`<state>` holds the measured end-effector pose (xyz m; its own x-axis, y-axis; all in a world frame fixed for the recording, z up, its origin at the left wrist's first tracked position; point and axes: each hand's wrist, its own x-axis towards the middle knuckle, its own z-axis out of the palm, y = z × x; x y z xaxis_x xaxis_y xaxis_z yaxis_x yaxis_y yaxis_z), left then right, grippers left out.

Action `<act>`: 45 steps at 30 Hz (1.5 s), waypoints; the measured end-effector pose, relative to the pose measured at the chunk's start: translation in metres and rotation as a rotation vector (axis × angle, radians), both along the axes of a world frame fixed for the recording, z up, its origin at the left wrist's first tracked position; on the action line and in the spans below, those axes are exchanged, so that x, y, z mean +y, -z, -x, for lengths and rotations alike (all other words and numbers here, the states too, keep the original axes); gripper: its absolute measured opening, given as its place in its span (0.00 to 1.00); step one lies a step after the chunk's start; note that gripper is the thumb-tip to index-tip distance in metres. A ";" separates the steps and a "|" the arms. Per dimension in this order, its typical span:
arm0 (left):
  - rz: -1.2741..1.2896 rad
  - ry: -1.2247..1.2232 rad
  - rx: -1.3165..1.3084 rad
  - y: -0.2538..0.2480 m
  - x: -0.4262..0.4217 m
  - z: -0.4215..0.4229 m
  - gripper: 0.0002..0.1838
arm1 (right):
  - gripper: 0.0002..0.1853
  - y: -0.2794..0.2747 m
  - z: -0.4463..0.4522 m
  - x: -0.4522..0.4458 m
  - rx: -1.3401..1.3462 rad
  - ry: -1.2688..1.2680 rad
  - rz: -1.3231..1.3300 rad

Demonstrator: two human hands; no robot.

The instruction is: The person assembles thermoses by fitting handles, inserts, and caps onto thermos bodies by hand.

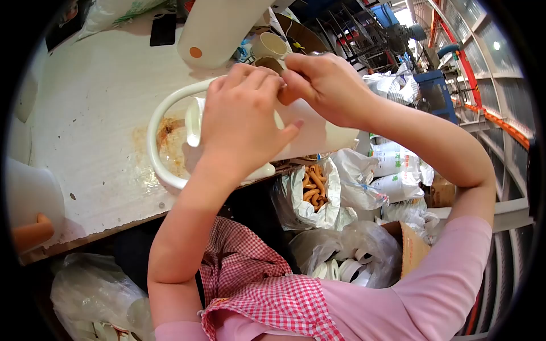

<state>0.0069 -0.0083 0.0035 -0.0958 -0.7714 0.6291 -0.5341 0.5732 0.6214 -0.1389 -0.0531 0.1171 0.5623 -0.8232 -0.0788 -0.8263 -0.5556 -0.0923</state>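
A white plastic vessel (310, 133) lies on its side at the table's front edge, a thick white loop handle (152, 133) curving out to its left. My left hand (242, 108) grips the vessel from above, fingers bent over it and thumb stretched along its side. A white rimmed part (194, 122) shows just left of that hand. Closed and meeting the left fingertips, my right hand (324, 85) is over the vessel's far side. A small shiny bit shows at its knuckles, but what it holds is hidden.
The white table (102, 108) has a brown stain inside the loop. Another white vessel (222, 28) with an orange dot, a phone (163, 29) and a cup (269, 45) are behind. Below right, a bag holds orange curved tubes (314, 187); another holds white parts (350, 270).
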 end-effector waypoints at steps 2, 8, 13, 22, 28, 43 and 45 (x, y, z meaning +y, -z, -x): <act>0.029 0.002 -0.006 0.000 -0.001 0.002 0.24 | 0.17 0.001 0.002 -0.001 -0.047 -0.005 0.013; 0.126 0.009 -0.078 -0.002 -0.001 0.004 0.27 | 0.19 0.030 0.085 0.008 -0.990 0.051 0.710; -0.180 0.238 0.236 -0.008 -0.016 0.021 0.30 | 0.21 0.117 0.210 0.011 -1.216 0.680 -0.020; -0.115 -0.131 0.111 -0.024 -0.030 0.062 0.25 | 0.20 0.122 0.191 0.022 -1.275 0.669 0.015; -0.211 -0.208 0.098 -0.036 -0.037 0.056 0.27 | 0.18 0.123 0.204 0.036 -1.345 0.651 0.240; -0.220 -0.566 0.298 -0.073 0.123 -0.119 0.13 | 0.07 0.211 0.198 0.052 -0.203 0.361 0.298; -0.211 -0.596 0.312 -0.064 0.148 -0.131 0.13 | 0.08 0.217 0.188 0.041 -0.006 0.338 0.277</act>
<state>0.1376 0.1399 0.0675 0.5415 -0.7451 0.3893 -0.4981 0.0887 0.8626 -0.3271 -0.0119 -0.1003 0.2569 -0.9508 0.1731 -0.9660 -0.2580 0.0163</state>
